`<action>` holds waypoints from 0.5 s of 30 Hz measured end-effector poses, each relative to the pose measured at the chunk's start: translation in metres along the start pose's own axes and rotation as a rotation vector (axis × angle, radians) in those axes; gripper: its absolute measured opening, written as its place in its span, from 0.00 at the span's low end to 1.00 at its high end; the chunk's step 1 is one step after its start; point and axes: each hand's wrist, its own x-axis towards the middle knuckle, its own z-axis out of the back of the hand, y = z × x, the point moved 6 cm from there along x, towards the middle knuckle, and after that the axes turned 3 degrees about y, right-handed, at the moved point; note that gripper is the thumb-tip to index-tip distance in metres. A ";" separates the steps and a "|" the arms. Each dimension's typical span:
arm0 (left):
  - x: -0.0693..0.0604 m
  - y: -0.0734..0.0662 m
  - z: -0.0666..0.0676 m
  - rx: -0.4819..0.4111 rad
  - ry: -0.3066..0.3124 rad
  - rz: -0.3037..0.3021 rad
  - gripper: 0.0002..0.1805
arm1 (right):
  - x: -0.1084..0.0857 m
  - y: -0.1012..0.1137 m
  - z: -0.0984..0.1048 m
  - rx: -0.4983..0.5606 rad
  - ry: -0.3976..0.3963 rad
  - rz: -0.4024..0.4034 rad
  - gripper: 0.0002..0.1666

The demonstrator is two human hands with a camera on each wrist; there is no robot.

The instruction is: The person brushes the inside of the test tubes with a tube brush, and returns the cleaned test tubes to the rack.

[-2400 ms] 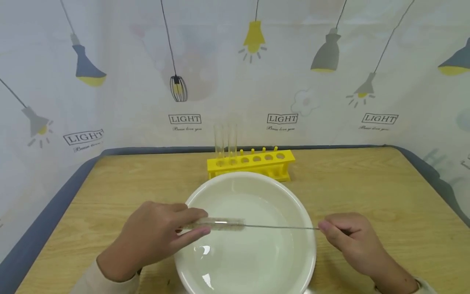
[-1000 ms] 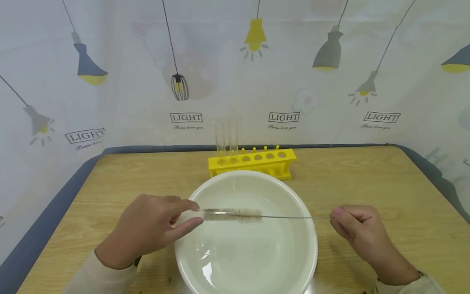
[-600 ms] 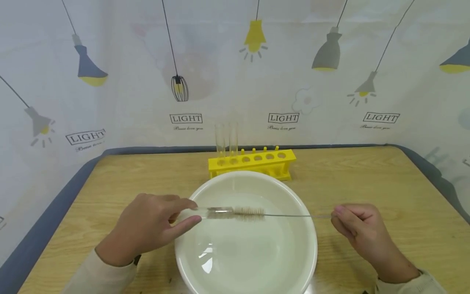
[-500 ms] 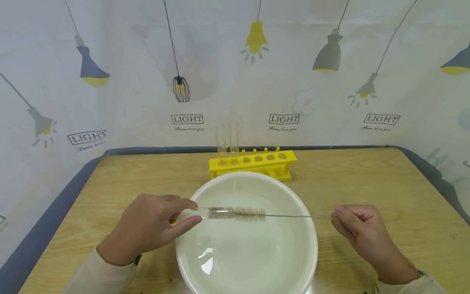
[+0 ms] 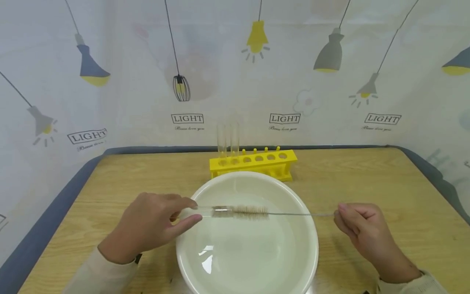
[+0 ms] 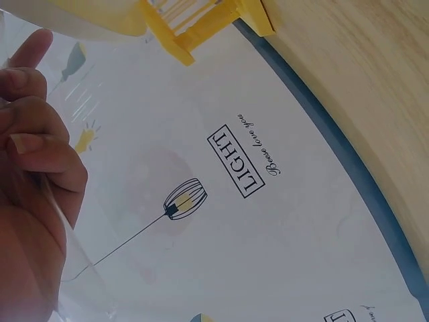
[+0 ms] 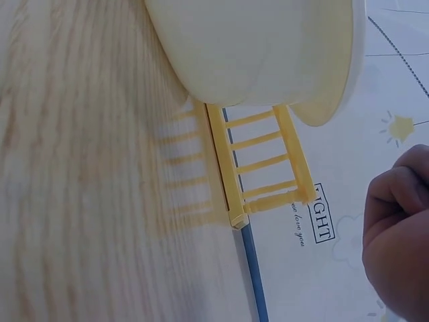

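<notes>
My left hand [image 5: 150, 224] grips a clear glass test tube [image 5: 205, 212] level above the white basin [image 5: 180, 249], thumb and fingers on either side of it. Pale bristles of a test tube brush [image 5: 251, 212] are partly in the tube's mouth and partly outside it, to the right. The brush's twisted wire runs rightward to my right hand [image 5: 363, 232], which pinches its end beyond the basin's rim. In the left wrist view the curled fingers [image 6: 47, 157] show beside a clear glassy edge. The right wrist view catches only my curled right hand [image 7: 399, 231] at its edge.
Behind the basin stands a yellow test tube rack [image 5: 253, 161] with two upright glass tubes [image 5: 235, 141] at its left end. Water appears to fill part of the basin. A wooden table [image 5: 367, 179] lies beneath, backed by a lamp-printed curtain [image 5: 235, 81].
The brush has slid rightward, so bristles that were inside the tube now show outside. Both hands have risen a little, and the right hand has moved slightly right, away from the left.
</notes>
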 end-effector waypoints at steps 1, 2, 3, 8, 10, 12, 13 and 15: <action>0.000 0.000 0.000 0.004 -0.001 0.000 0.21 | 0.000 0.000 0.001 -0.014 -0.013 -0.011 0.30; 0.000 0.000 0.000 0.006 -0.002 0.000 0.21 | 0.000 -0.001 0.001 -0.028 -0.023 -0.021 0.30; 0.000 0.000 -0.001 0.007 -0.002 0.001 0.21 | -0.001 -0.001 0.001 -0.039 -0.035 -0.033 0.30; -0.001 -0.001 -0.003 -0.001 0.007 0.004 0.20 | -0.004 -0.003 0.003 -0.058 -0.074 -0.060 0.30; -0.001 -0.002 -0.004 0.003 0.009 0.000 0.21 | -0.006 -0.003 0.004 -0.061 -0.079 -0.064 0.30; -0.001 -0.002 -0.004 0.016 0.007 -0.002 0.22 | -0.006 -0.004 0.004 -0.060 -0.085 -0.069 0.30; -0.001 -0.002 -0.004 0.023 0.006 -0.002 0.23 | -0.006 -0.004 0.004 -0.062 -0.089 -0.076 0.30; -0.001 -0.002 -0.005 0.037 0.006 0.002 0.24 | -0.005 -0.004 0.003 -0.059 -0.091 -0.096 0.30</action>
